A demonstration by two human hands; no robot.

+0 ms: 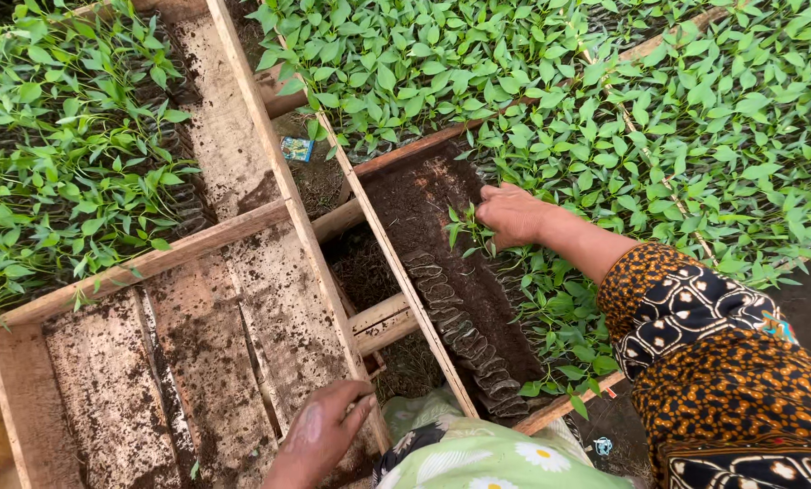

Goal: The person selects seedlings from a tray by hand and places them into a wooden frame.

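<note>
My right hand (512, 214), in a brown patterned sleeve, reaches into a wooden tray of dark soil (423, 195). Its fingers are closed on a small green seedling (464, 226) at the edge of the planted rows. A row of small dark soil-filled pots (464, 330) with no plants runs along the tray just below that hand. My left hand (319, 433), dusted with soil, rests flat on the near edge of a bare wooden tray (206, 362), holding nothing.
Dense green seedlings (677, 136) fill the trays to the right and top. More seedlings (61, 163) crowd the tray at upper left. Wooden slats (383, 317) cross a gap between trays. A green floral cloth (478, 453) lies at the bottom.
</note>
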